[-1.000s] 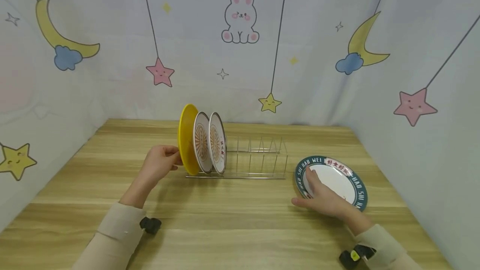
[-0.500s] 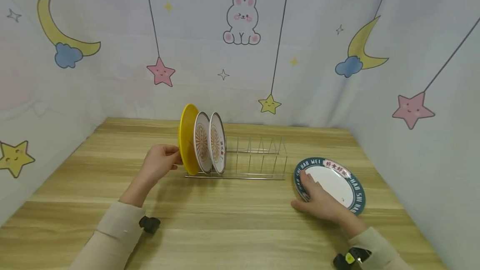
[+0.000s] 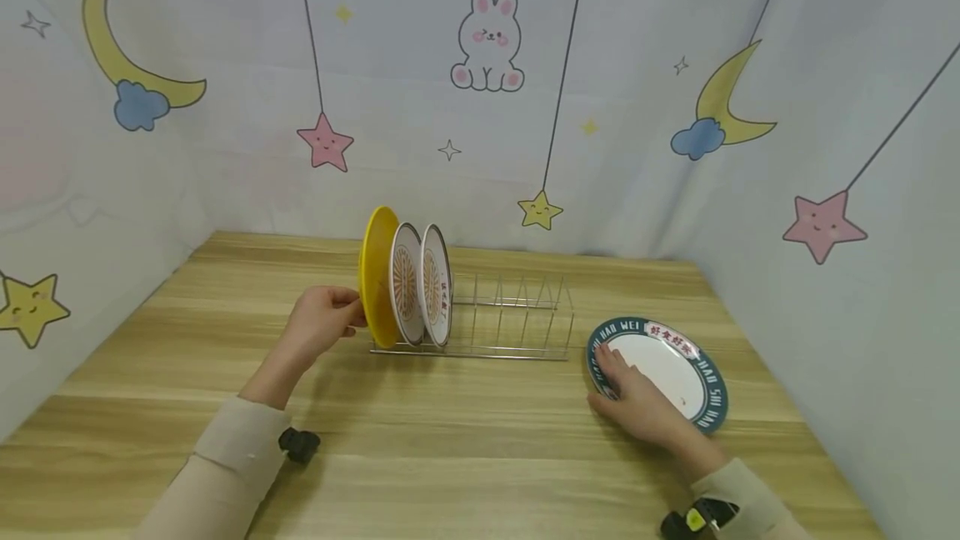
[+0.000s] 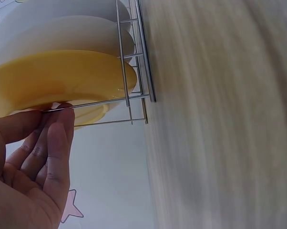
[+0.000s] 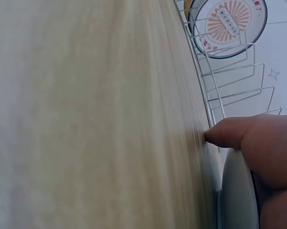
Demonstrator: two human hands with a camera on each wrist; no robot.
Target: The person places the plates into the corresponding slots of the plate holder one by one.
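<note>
A wire dish rack (image 3: 480, 356) stands on the table, with a yellow plate (image 3: 377, 282) upright at its left end. Two white plates with orange sunburst prints, the left one (image 3: 406, 283) and the right one (image 3: 436, 286), stand beside it. My left hand (image 3: 321, 322) pinches the rack's end wire between thumb and fingers, close against the yellow plate, as the left wrist view shows. On the right, a white plate with a green lettered rim (image 3: 667, 369) lies flat. My right hand (image 3: 637, 407) rests fingers over its near-left rim, thumb beside the edge at the tabletop (image 5: 110, 119).
The rack's right-hand slots (image 5: 239, 90) hold no plates. A printed cloth (image 3: 480, 148) with moons, stars and rabbits encloses the table at the back and sides. Black wrist cameras, one on the left (image 3: 300, 445) and one on the right (image 3: 684, 523), sit at the sleeves.
My right hand has lowered slightly onto the green-rimmed plate's near-left rim, its fingers drawing back toward the edge. The left hand keeps its pinch on the rack. The head view has shifted slightly.
</note>
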